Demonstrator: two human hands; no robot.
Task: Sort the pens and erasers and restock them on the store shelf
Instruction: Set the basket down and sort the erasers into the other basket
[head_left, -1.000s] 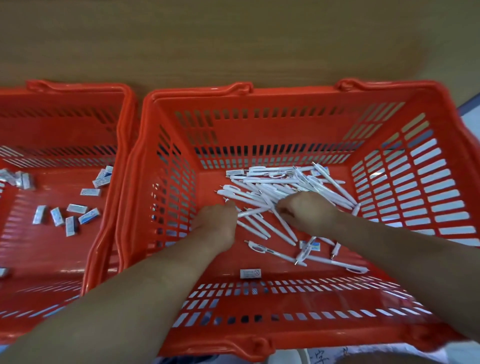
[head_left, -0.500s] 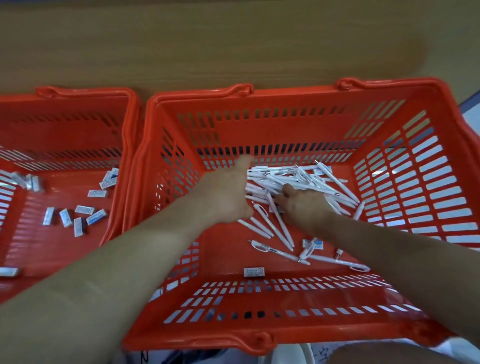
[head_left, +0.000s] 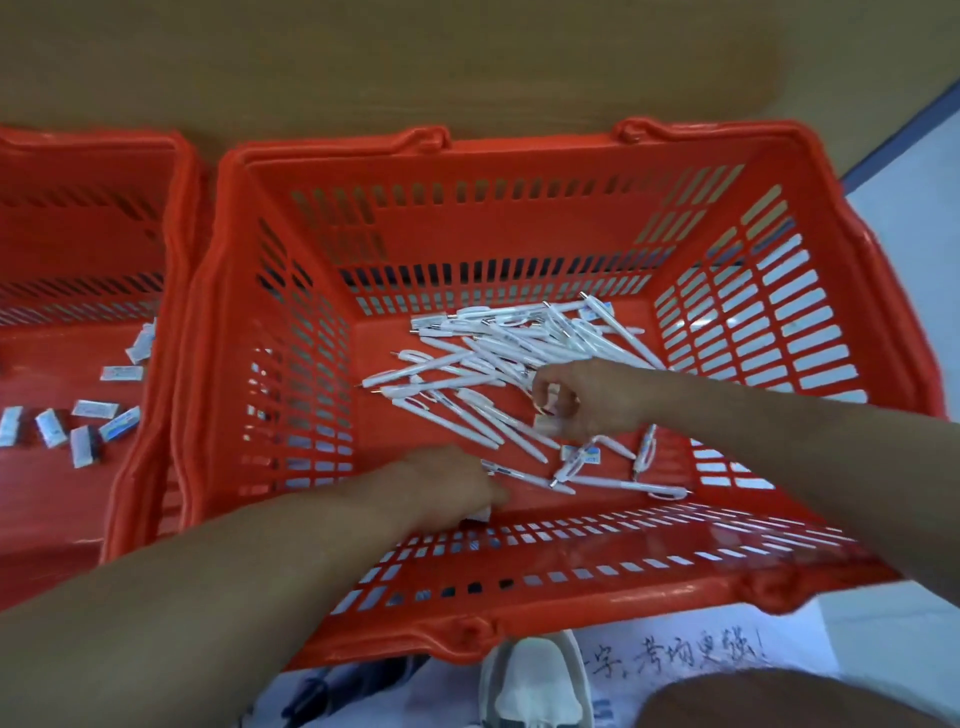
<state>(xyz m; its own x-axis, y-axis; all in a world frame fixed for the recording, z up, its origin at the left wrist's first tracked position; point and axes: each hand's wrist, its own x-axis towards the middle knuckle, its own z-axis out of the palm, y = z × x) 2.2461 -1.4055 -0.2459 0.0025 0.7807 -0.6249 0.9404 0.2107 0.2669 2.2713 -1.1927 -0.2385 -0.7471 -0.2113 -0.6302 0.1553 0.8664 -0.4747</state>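
White pens (head_left: 519, 348) lie heaped toward the far right corner of the orange basket (head_left: 519, 616). At the heap's near edge the right hand (head_left: 587, 400) curls its fingers round small white erasers (head_left: 549, 427). The left hand (head_left: 452, 488) covers another eraser (head_left: 480, 514) by the near wall, its grip hidden.

2 forearms reach forward; left hand (head_left: 451, 487) palm-down, right hand (head_left: 592, 399) curls its fingers (head_left: 540, 381), seemingly pinching an eraser (head_left: 554, 395).
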